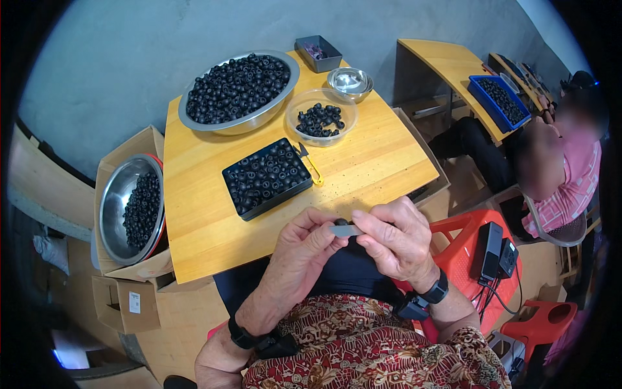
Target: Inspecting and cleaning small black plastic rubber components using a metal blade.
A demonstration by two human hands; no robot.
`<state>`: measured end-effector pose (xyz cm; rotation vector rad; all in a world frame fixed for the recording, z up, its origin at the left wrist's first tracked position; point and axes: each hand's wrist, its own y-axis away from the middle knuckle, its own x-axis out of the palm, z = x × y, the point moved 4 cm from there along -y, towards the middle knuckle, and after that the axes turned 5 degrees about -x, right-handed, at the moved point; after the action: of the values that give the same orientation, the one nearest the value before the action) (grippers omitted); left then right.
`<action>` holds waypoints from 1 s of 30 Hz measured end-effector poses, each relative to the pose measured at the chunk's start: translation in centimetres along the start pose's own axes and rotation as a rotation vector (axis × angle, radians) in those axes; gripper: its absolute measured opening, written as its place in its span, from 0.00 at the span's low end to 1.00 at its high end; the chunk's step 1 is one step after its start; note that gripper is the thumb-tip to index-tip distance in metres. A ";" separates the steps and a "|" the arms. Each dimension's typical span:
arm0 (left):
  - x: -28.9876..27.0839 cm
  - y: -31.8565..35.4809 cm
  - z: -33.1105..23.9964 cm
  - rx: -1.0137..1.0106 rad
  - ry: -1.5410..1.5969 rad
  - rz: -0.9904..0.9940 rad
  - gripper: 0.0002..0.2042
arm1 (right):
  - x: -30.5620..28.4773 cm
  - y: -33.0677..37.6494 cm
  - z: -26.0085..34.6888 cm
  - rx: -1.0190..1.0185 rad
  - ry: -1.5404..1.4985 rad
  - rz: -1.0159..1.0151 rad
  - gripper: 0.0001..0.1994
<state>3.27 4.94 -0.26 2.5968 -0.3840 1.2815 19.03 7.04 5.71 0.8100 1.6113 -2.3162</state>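
Close in front of my body, just off the table's near edge, my left hand (303, 247) pinches a small black ring-shaped part (341, 222). My right hand (400, 237) grips a short flat metal blade (345, 231), its flat side lying against the black part. Fingers cover most of the part. On the table beyond my left hand sits a dark rectangular tray (277, 201) full of similar black parts. Yellow-handled thread snips (317, 176) lie along its right side. Behind them, a clear plastic tub (352, 123) holds a smaller number of black parts.
A large metal bowl (267, 118) heaped with black parts stands at the table's back. Nearby are stacked metal bowls (367, 91) and a grey bin (329, 63). Left, another metal bowl (111, 223) rests in a cardboard box. Right are a red stool (453, 259) and a seated person (570, 168).
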 end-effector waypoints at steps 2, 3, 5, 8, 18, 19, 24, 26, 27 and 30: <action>0.2 0.0 -0.1 -0.002 0.022 -0.005 0.07 | 0.1 0.0 0.1 -0.004 -0.004 0.002 0.18; 0.3 0.0 -0.1 -0.004 0.045 -0.010 0.06 | 0.2 0.0 0.2 -0.011 -0.010 -0.001 0.18; 0.2 0.0 -0.1 -0.008 0.046 -0.003 0.07 | 0.2 0.0 0.2 -0.018 -0.016 -0.004 0.18; 0.1 -0.1 0.0 -0.010 0.036 0.011 0.07 | 0.2 0.0 0.1 -0.010 0.003 0.010 0.18; 0.0 -0.1 0.0 -0.016 0.014 0.007 0.07 | 0.1 -0.1 0.1 -0.014 0.009 0.020 0.18; -0.1 -0.1 0.0 -0.016 0.014 0.007 0.07 | 0.1 -0.1 0.1 -0.026 0.013 0.014 0.18; -0.3 -0.1 0.3 -0.037 -0.025 0.043 0.07 | 0.1 -0.1 -0.4 -0.013 0.049 0.010 0.17; -0.1 -0.1 0.2 -0.035 -0.011 0.031 0.07 | 0.0 0.2 -0.8 0.046 0.035 -0.014 0.17; -0.1 -0.1 0.1 -0.034 0.002 0.019 0.07 | 0.1 0.2 -0.8 0.046 0.034 -0.014 0.17; -0.1 -0.1 0.1 -0.027 0.009 0.022 0.08 | 0.2 0.3 -0.9 0.116 -0.076 -0.086 0.17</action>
<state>3.34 5.06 -0.40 2.5708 -0.4264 1.2858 19.23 7.75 5.14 0.6792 1.5203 -2.4879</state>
